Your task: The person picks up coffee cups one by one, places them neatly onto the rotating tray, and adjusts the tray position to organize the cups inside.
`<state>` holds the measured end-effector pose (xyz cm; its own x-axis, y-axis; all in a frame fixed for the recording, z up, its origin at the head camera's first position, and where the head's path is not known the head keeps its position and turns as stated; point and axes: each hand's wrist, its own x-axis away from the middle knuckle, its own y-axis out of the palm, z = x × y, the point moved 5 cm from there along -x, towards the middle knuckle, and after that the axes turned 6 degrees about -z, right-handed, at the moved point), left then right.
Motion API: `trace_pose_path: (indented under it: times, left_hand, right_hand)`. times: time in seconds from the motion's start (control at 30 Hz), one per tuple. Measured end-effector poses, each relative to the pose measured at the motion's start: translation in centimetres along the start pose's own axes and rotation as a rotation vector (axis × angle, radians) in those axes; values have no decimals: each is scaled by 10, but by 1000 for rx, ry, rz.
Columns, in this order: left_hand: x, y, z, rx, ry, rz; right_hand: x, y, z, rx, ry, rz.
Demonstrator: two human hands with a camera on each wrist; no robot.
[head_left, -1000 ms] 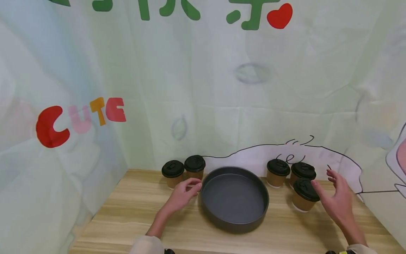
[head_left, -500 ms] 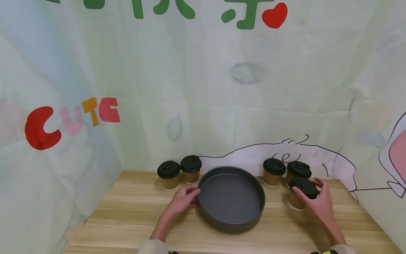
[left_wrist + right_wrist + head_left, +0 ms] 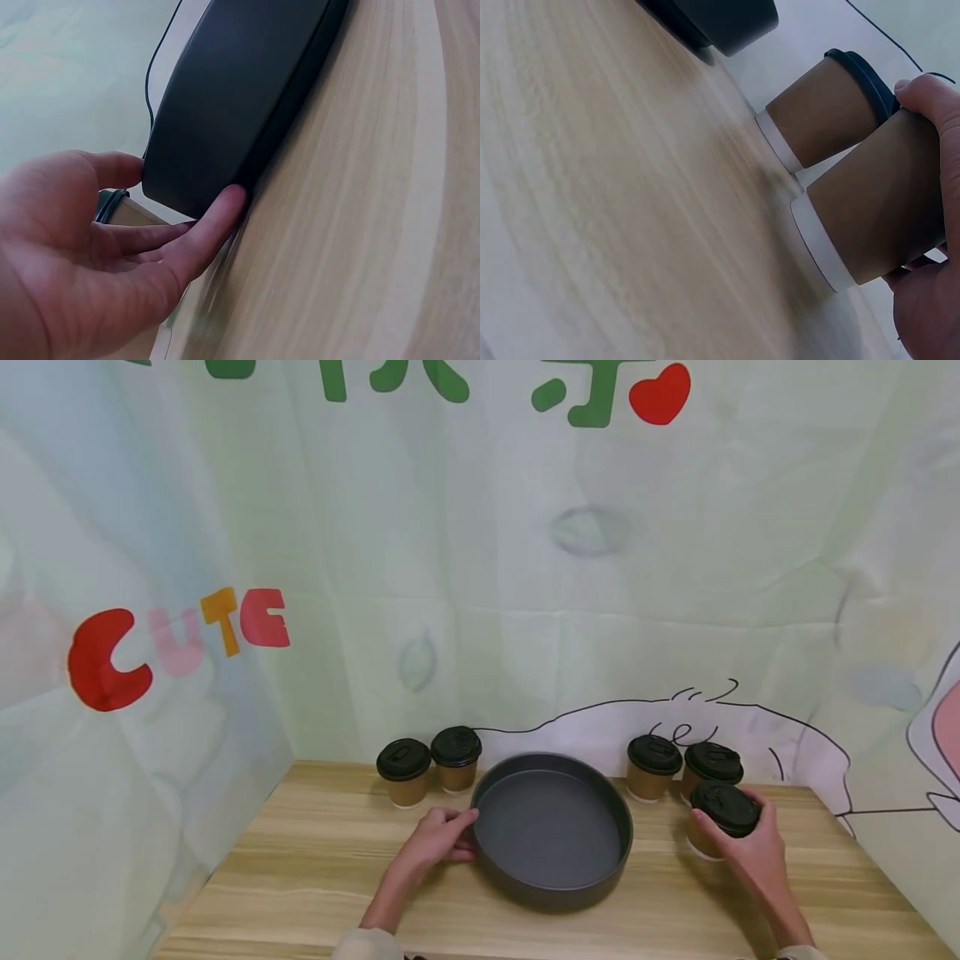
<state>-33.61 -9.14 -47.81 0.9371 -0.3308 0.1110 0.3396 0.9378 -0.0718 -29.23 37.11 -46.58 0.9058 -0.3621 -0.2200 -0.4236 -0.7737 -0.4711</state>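
Observation:
A round dark grey cake pan point(image 3: 552, 827) sits on the wooden table in the head view. My left hand point(image 3: 435, 842) pinches its left side, thumb at the upper rim. In the left wrist view, a fingertip of the left hand point(image 3: 112, 255) presses low on the pan wall point(image 3: 225, 97), near the tabletop. At the right, my right hand point(image 3: 759, 850) grips a brown paper coffee cup point(image 3: 703, 842) with a black lid. The right wrist view shows the gripped cup point(image 3: 877, 206) tilted in that view, its white base close over the wood; the palm is partly out of frame.
Two more lidded cups, one left point(image 3: 654, 767) and one right point(image 3: 712, 764), stand behind the gripped cup. Another pair, a nearer cup point(image 3: 405, 772) and a farther cup point(image 3: 456, 758), stands left of the pan. A printed cloth backdrop point(image 3: 510, 568) rises behind the table point(image 3: 300, 860).
My right hand has moved left onto the front right cup and now has its fingers round it. My left hand has come down slightly and taken hold of the pan's side.

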Motion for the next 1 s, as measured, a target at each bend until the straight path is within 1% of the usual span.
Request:
trace_pose_path:
  times: [0.2,0.33,0.5,0.73,0.87,1.0]
  left_hand:
    - [0,2,-3,29,-3,-39]
    - [2,2,-4,29,-4,-53]
    - [3,1,-3,29,-3,-55]
    - [0,1,-1,30,-16,-50]
    - [-1,0,-1,30,-13,-49]
    - [0,0,0,35,-9,-60]
  right_hand:
    - [3,1,4,-6,-4,30]
    - [2,3,5,8,-6,26]
    - [1,4,3,-6,-2,24]
    - [1,4,2,-26,9,31]
    - [1,5,1,-30,-7,33]
    - [3,5,-2,-51,-33,23]
